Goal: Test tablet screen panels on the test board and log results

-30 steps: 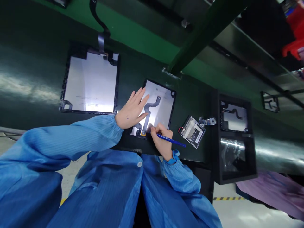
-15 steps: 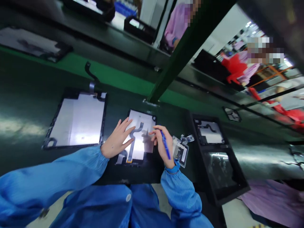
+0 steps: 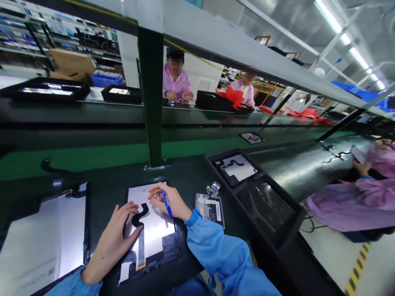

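Observation:
A silver-backed display panel (image 3: 157, 238) with a black frame lies on the dark bench in front of me. A black S-bent flex cable (image 3: 141, 246) runs along its back, with an orange strip at the near end. My left hand (image 3: 112, 240) rests over the panel's left side, fingers and thumb apart on either side of the cable's bend. My right hand (image 3: 173, 201) is above the panel's upper right part with a blue pen (image 3: 166, 203) held in it. The pen slants across the hand, and the fingertips hover near the silver surface.
A larger silver panel (image 3: 46, 238) lies at left. Right of my hand sits a small circuit part (image 3: 210, 207) with a clear piece. Beyond is a black two-compartment tray (image 3: 262, 174) holding panels. A green post (image 3: 153, 98) rises behind. Co-workers in pink sit across and at right.
My view has tilted up and swung right, so the bench things appear farther left and lower. My right hand has moved toward the panel's far end, still with the pen.

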A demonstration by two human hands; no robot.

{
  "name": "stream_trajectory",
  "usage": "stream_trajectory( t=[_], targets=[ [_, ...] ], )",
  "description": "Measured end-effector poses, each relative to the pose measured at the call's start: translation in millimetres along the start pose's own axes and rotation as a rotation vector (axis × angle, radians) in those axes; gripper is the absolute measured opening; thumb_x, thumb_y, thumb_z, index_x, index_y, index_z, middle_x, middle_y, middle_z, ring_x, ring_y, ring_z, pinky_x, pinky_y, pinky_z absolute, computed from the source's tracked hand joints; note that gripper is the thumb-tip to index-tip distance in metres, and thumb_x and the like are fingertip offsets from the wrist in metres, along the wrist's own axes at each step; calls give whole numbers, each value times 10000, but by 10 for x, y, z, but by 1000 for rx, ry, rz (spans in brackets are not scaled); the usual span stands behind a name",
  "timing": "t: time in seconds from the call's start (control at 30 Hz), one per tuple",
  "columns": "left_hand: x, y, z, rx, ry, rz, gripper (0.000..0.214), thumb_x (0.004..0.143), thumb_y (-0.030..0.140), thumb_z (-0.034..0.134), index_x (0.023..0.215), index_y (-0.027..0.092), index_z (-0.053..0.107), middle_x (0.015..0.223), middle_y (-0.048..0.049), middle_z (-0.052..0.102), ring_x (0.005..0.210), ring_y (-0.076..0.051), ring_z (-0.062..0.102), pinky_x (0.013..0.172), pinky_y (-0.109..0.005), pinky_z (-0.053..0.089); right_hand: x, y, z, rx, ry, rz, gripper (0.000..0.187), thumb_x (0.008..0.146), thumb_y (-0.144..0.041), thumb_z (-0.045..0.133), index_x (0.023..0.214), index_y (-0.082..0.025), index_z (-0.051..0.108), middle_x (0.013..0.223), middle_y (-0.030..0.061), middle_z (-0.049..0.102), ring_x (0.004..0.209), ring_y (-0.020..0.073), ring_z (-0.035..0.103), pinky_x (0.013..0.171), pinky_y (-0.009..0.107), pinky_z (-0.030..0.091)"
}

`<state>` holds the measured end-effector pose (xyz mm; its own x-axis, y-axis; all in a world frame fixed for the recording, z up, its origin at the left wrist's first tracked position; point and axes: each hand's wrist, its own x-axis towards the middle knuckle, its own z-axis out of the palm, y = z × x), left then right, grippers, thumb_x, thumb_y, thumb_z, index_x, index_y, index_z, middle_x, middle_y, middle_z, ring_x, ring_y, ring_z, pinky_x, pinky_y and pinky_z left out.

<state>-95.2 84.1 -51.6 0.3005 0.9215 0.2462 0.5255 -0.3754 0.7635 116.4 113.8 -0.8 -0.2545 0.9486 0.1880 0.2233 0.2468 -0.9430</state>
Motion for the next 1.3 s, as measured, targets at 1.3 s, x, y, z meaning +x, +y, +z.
stream_trajectory(
  t=[1.3],
  targets=[
    [492,519,-405,-498,-349,-400,327,632,417,876,855,200,776,884,-75,769,809,-232,722,774,-298,580,-651,-325,-640,-213,169,-242,242,941,-272,610,1172,-253,678,1119,28,735,912,151,712,891,288,565]
  ],
)
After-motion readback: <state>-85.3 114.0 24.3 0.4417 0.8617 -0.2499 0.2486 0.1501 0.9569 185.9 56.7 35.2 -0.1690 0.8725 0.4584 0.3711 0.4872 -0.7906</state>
